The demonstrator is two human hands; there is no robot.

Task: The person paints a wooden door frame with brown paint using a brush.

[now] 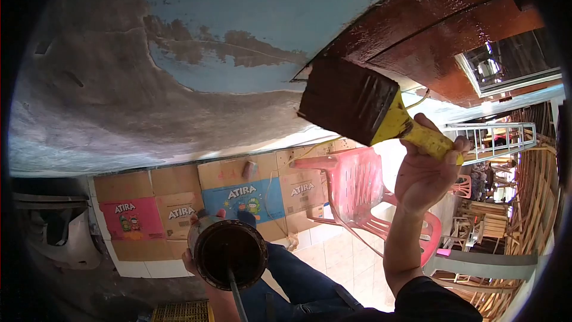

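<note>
My right hand (pixel 424 176) is raised at the right, its fingers closed on the yellow handle of a wide paintbrush (pixel 351 98). Dark brown paint coats the bristles, and brown smears mark the handle. Behind the bristles lies the corner where a glossy reddish-brown panel (pixel 432 15) meets the blue and grey wall (pixel 250 0). Lower down, my left hand (pixel 190 260) wraps round the side of a paint can (pixel 202 232), partly hidden by it. Dark brown paint shows inside the can, and a thin stick (pixel 237 301) stands in it.
Flattened cardboard (pixel 179 180) covers the floor along the wall's foot. A red plastic chair (pixel 357 173) stands behind my right forearm. Farther right are a metal ladder (pixel 506 137) and stacked wood strips (pixel 536 203). A yellow crate (pixel 182 312) sits at lower left.
</note>
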